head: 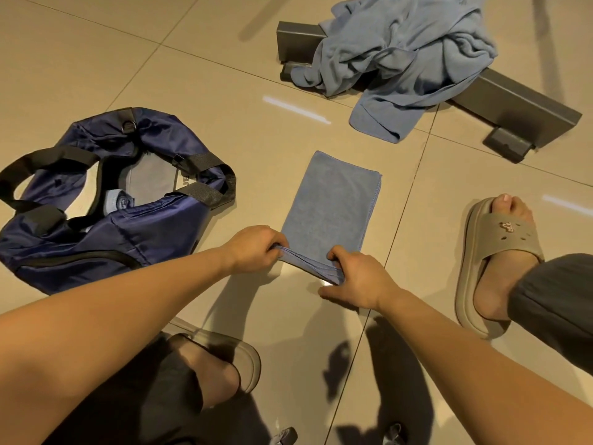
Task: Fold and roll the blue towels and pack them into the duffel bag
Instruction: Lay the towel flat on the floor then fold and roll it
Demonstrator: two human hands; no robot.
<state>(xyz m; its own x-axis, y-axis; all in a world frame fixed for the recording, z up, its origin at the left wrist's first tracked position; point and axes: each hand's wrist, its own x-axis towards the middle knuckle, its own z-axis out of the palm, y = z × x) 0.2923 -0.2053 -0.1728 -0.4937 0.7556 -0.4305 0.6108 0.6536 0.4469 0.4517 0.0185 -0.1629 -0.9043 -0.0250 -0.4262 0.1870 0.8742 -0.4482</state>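
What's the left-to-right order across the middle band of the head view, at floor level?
duffel bag → left hand → right hand → beige sandal. Left out: the folded towel, which both hands pinch and which spans them, and the towel pile, which is farther back and overlaps several.

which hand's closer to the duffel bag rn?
Left. The left hand grips the near-left corner of the folded towel, just right of the duffel bag, not touching it. The right hand grips the towel's near-right corner, farther from the bag.
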